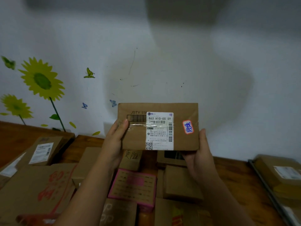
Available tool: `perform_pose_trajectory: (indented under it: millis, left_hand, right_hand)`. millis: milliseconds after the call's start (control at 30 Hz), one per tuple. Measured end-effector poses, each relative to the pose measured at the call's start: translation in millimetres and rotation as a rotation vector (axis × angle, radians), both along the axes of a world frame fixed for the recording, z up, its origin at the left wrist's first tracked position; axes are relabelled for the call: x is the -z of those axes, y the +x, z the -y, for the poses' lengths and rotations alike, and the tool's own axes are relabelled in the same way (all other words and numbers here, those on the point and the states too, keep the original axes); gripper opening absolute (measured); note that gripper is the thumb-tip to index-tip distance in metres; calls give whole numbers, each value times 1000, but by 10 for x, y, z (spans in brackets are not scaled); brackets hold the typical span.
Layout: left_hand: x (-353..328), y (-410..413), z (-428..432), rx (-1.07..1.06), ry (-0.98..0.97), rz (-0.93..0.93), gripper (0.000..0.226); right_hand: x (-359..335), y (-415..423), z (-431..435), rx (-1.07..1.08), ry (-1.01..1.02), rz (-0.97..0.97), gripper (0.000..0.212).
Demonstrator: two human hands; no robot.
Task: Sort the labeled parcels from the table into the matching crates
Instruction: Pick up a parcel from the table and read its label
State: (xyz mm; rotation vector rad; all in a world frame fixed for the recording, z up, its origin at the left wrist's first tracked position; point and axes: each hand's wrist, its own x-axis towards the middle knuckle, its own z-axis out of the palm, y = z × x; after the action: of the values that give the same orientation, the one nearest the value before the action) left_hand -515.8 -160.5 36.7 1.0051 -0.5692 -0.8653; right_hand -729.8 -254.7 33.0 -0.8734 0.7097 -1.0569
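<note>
- White wall (162, 46) behind, with a sunflower sticker (41, 79) and small butterfly stickers (89, 73); scuff marks mid-wall.
- Wooden table (231, 170) below, crowded with cardboard boxes.
- Brown parcel (184, 139) is held up in the air above the pile, front face to the camera, level.
- It carries a white shipping label (159, 131) under clear tape and a red-edged sticker (189, 127) with blue handwriting, unreadable.
- Left hand (115, 139) grips the parcel's left edge: thumb pressed on the front face, other fingers behind and hidden.
- Right hand (201, 149) cups the lower right corner: thumb up along the right edge, other fingers underneath and hidden.
- Under the hands: pink box (132, 185), large box with red print (40, 190), small box with handwriting (131, 158).
- Dark-rimmed crate (267, 185) at the right edge holds a labeled box (280, 173).
</note>
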Motion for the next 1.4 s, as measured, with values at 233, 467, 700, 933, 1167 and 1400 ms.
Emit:
perform_pose_trajectory:
  millis: [233,467,700,933,1167,1400]
  left_hand:
    - [302,-92,124,180,61,-18,50]
    - [458,-747,176,426,147,-5,49]
    - [204,-1898,145,562,119,40,51]
    - [57,-3494,-15,762,104,60,45]
    - [33,-5179,-92,988,72,94,46]
    - [254,-6422,115,1144,80,127,47]
  right_hand:
    - [141,-261,-435,194,-44,-262,129]
    - [309,-1059,-826,378,60,-188,41]
    - [189,-2203,-1156,501,76,-135,48]
    - [263,-3809,-1560,628,89,-198,54]
    - [295,-5225,-2130,857,90,-301,81]
    - [424,-6214,-2341,1026,110,-320,61]
